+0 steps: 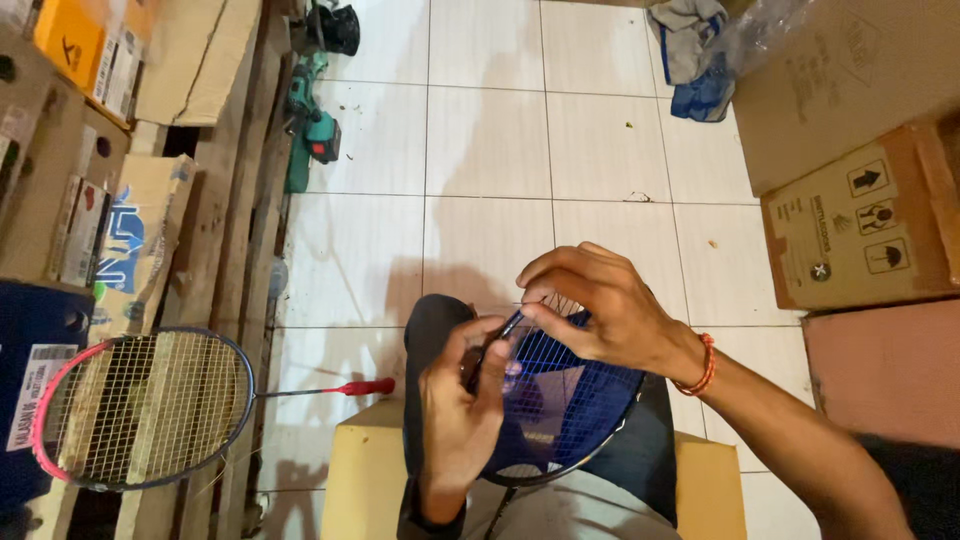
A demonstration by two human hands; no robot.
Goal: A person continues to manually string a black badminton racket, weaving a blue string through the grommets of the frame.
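Head view: both hands' fingers (560,300) pinch shut on the dark racket (560,400) at its strings.

Bare forearms, an orange beaded bracelet (706,366) (right wrist), dark trousers (430,330)

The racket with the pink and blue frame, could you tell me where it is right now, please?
In the head view, the pink and blue racket lies at lower left, against the stacked cardboard boxes, well left of both hands.

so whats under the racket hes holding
Under the dark racket lie the person's dark-trousered knee and a yellow seat. Both hands cover part of the frame.
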